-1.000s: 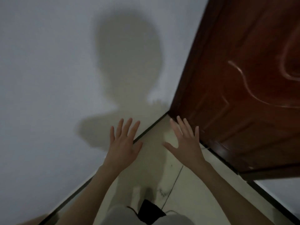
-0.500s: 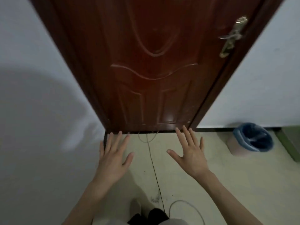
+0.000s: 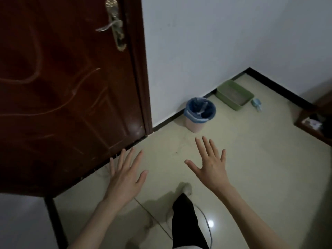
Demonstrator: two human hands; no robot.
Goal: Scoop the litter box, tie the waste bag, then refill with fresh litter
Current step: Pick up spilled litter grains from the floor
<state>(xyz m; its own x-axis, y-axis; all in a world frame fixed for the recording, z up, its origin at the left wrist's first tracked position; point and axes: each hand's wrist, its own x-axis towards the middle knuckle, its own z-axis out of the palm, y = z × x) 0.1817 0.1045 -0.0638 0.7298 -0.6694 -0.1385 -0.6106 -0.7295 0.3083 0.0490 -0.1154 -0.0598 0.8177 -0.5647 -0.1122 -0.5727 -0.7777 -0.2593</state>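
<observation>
- The litter box [image 3: 234, 95] is sitting on the floor [image 3: 251, 168] against the far wall, the scoop [image 3: 256, 103] just beside it and the lined bin [image 3: 200, 114] near it by the door [image 3: 62, 87].
- Risk, as a judgement: a cable [image 3: 206, 218] is lying near the person's feet and is likely posing a trip hazard during the approach.
- The left hand [image 3: 124, 178] is spreading flat, fingers released, grasping nothing.
- The right hand [image 3: 210, 168] is doing likewise, well apart from the scoop.

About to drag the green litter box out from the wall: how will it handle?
The litter box looks like thin plastic, so its rim may flex. Litter inside probably makes it heavyish. On the glossy floor it should slide, not tip.
</observation>
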